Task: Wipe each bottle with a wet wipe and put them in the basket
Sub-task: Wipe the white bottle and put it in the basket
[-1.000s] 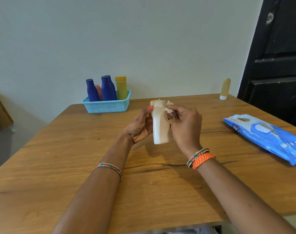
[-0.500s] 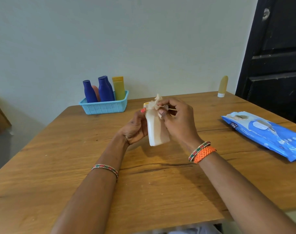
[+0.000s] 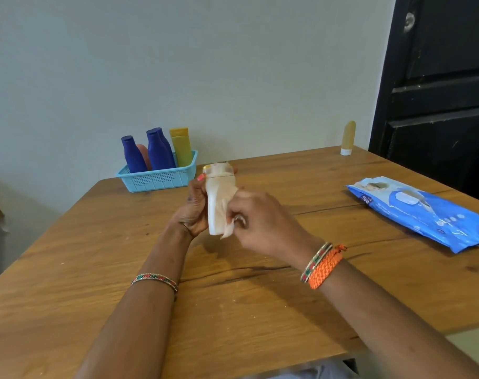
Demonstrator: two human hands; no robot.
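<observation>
I hold a pale cream bottle (image 3: 216, 212) upright above the middle of the wooden table (image 3: 232, 296). My left hand (image 3: 193, 212) grips it from the left side. My right hand (image 3: 260, 220) holds a white wet wipe (image 3: 228, 203) pressed against the bottle's lower right side. A light blue basket (image 3: 161, 180) stands at the far left of the table with blue bottles (image 3: 157, 151), a yellow bottle (image 3: 181, 146) and a pinkish one inside. A tan bottle with a white cap (image 3: 348, 138) stands alone at the far right edge.
A blue pack of wet wipes (image 3: 421, 212) lies on the right side of the table. A black door (image 3: 437, 91) is behind it at the right. A plain wall runs along the back of the table.
My right hand slid the wipe down from the bottle's cap to its lower body. The bottle stays in my left hand.
</observation>
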